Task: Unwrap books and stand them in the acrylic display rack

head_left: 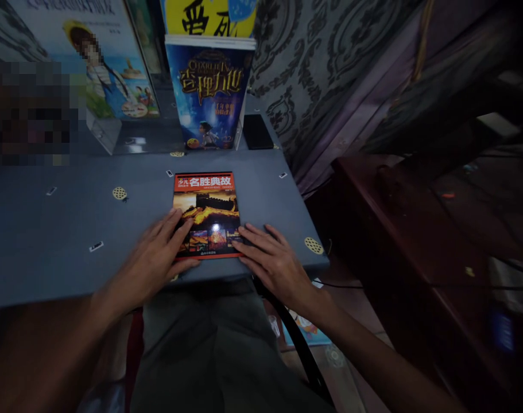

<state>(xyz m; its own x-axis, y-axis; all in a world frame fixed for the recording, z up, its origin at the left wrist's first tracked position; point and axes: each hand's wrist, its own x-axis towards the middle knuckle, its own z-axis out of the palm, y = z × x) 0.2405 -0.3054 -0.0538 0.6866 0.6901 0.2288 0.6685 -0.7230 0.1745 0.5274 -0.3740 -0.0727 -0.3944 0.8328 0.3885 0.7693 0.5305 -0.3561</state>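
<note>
A closed book (216,209) with a red-edged cover and a picture of a long wall lies flat on the blue-grey tabletop (89,212), near its front edge. My left hand (160,252) rests at the book's left side, fingers apart, with fingertips over the cover's left edge and the thumb by the lower left corner. At the lower right side of the book is my right hand (276,258), its fingers spread and their tips touching the book's edge. Neither hand is wrapped round anything.
Upright behind the book stands a blue book (209,103) in a holder, with a larger picture book (110,69) to its left. A dark flat object (258,132) lies at the back right. A dark red cabinet (399,229) stands right of the table.
</note>
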